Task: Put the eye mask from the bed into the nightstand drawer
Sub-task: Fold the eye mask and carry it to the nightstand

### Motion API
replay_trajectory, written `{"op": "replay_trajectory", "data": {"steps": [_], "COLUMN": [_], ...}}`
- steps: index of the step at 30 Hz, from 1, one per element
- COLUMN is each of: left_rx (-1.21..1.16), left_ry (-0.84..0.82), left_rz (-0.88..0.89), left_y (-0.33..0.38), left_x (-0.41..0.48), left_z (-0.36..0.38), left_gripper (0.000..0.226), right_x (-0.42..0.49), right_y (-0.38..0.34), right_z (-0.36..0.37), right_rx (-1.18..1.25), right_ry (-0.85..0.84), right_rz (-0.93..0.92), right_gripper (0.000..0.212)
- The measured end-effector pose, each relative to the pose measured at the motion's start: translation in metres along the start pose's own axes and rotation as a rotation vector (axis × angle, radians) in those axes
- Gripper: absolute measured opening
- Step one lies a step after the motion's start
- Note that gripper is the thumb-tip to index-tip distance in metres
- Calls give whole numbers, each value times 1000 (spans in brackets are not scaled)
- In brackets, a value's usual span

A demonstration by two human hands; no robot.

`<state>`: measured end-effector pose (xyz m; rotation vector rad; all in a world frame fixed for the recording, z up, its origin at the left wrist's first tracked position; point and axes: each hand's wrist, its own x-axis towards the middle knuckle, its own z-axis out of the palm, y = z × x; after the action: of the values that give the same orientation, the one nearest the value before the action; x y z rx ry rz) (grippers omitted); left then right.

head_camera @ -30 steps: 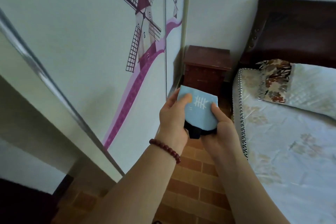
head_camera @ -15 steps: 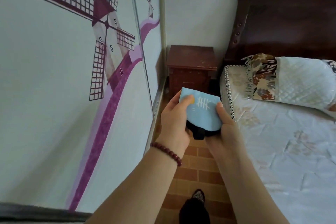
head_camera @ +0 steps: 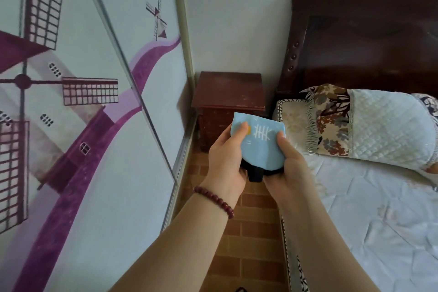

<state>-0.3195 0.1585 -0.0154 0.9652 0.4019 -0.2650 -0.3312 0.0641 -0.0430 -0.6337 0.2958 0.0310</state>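
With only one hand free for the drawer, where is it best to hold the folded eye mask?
Probably the lower folded edge of the eye mask, pinched from the right by the right hand. The layers bunch there above the black strap, so one pinch likely keeps it folded.

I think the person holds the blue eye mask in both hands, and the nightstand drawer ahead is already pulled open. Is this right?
Not quite. In the head view both the left hand and right hand do hold the blue eye mask, but the nightstand drawer is not pulled open.
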Motion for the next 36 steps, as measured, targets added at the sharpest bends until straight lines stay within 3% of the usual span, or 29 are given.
{"op": "replay_trajectory", "data": {"steps": [19, 25, 29, 31, 36], "left_rx": [25, 21, 41, 62, 110], "left_ry": [45, 11, 12, 30, 2], "left_rz": [-60, -120, -123, -135, -95], "left_y": [51, 96, 117, 124, 132], "left_x": [220, 310, 357, 377, 401], "left_z": [64, 82, 88, 91, 99], "left_gripper": [23, 47, 51, 48, 14], "right_x": [218, 309, 358, 381, 413], "right_y": [-39, -47, -45, -44, -48], "right_z": [26, 59, 72, 75, 75], "right_rx": [-21, -4, 24, 22, 19], "right_ry": [58, 35, 121, 160, 101], "right_rz": [-14, -74, -52, -35, -66], "right_gripper": [21, 35, 36, 35, 36]}}
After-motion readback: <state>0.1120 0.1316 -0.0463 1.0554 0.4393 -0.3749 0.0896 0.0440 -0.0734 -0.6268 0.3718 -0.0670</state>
